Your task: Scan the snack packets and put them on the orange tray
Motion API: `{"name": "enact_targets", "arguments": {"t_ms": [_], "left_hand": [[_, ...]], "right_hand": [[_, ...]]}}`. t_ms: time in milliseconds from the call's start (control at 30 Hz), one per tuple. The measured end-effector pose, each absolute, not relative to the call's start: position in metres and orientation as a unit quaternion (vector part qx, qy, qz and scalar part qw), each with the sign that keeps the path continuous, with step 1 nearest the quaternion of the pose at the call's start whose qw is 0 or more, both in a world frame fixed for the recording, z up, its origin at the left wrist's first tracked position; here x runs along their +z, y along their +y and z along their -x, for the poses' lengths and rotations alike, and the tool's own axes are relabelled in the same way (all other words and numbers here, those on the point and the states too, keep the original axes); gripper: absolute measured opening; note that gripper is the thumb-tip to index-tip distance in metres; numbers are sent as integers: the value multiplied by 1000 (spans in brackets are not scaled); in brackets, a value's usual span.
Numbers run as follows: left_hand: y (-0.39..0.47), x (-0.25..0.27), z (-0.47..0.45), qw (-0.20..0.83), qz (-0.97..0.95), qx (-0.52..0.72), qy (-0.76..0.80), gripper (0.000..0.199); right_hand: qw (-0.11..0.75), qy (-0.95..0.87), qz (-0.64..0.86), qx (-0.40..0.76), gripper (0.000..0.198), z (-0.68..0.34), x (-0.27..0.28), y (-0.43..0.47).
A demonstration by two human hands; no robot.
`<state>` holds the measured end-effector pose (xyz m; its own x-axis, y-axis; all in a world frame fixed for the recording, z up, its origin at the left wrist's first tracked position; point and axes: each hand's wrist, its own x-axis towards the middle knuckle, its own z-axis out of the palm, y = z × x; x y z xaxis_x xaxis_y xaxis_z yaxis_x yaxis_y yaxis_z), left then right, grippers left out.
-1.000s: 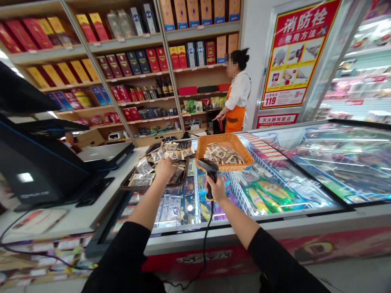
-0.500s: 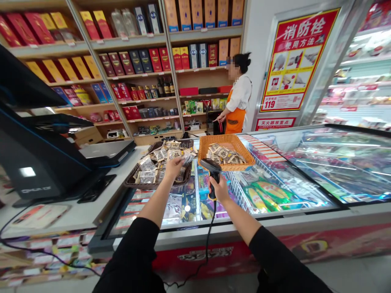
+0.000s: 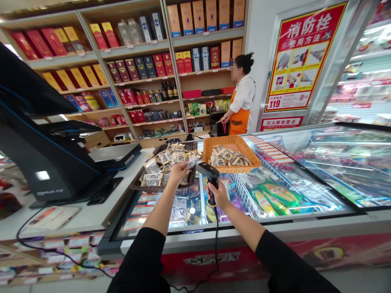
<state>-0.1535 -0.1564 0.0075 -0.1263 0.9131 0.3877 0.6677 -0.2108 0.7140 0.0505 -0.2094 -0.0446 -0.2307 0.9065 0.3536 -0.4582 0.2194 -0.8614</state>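
Note:
My left hand (image 3: 179,171) is closed on a small clear snack packet (image 3: 192,162), held above the right rim of a dark brown wicker basket (image 3: 137,183). Many similar packets (image 3: 152,166) with beige printed labels fill that basket. In my right hand (image 3: 219,193) is a black barcode scanner (image 3: 210,173), gripped by its handle, its head pointing left toward the packet. The scanner's cable hangs down over the freezer front. Just beyond the scanner, an orange woven basket (image 3: 258,163) holds more of these packets.
Both baskets rest on the glass top of a chest freezer (image 3: 189,238) holding frozen goods. A checkout machine (image 3: 51,162) and a scale (image 3: 113,152) stand on the counter at left. Beyond the freezer, a person in an orange apron (image 3: 240,120) stands beside shelves of boxes (image 3: 146,77).
The packet in my left hand has come closer to the scanner's head. The whole view has shifted slightly, so the surroundings appear farther right.

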Motion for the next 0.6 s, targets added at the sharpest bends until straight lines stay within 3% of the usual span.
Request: {"name": "enact_targets", "arguments": {"t_ms": [233,333,500,600], "left_hand": [[-157,9,153,149,-647,425,616,34],[-164,18,150,91,-636,416,644,34],[-169,41,116,-66,-670,410,616,40],[-156,44,72,-79,-781,288,548,43]], "right_hand": [[582,-516,218,589,30,-51,-44,-210],[594,-507,223,583,31,-52,-45,-210],[703,-437,249,503,31,-61,-40,-200],[773,-359,262,452,31,-70,-34,-192]]}}
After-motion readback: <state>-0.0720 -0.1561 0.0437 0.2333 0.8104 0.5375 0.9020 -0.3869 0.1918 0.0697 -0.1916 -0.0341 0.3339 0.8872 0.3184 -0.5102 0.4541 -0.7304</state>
